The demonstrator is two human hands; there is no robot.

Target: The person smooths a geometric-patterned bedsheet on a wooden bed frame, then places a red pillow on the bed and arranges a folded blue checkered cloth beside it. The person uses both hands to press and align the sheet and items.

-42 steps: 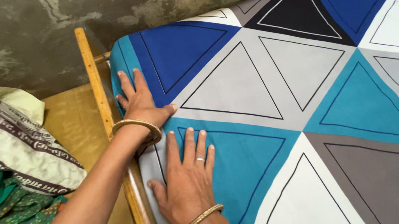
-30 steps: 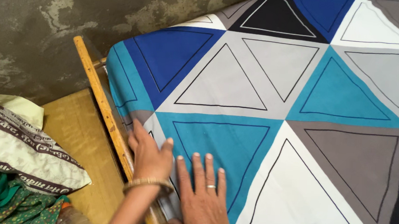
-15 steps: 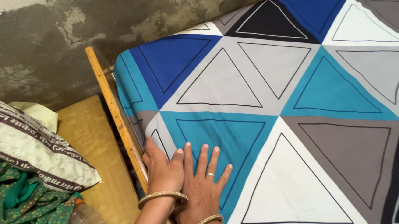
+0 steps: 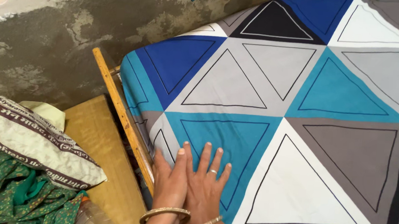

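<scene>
A bed sheet printed with large triangles in blue, teal, grey, white and black covers most of the view, stretched smooth over a mattress whose rounded near corner sits close to a rough, stained grey-green wall. Along the left edge of the mattress runs a wooden bed rail, slanting from the upper left down toward the bottom middle, and the sheet's edge drops over the side just beside it. Left of the rail lies a flat yellowish wooden surface. On its left end rests a pale printed sack, with a crumpled green patterned cloth lying below it and partly against it. The cap end of a clear plastic bottle shows at the bottom edge, between the green cloth and the wood. Both hands lie open and flat on the sheet at the mattress edge, near the bottom middle, on the teal triangle. The left hand, with a gold bangle at the wrist, rests at the very edge with its fingers held together, its side touching the right hand, whose fingers are slightly spread and pressed palm-down; a ring sits on one finger and a thin bangle at the wrist. Neither hand grips anything.
</scene>
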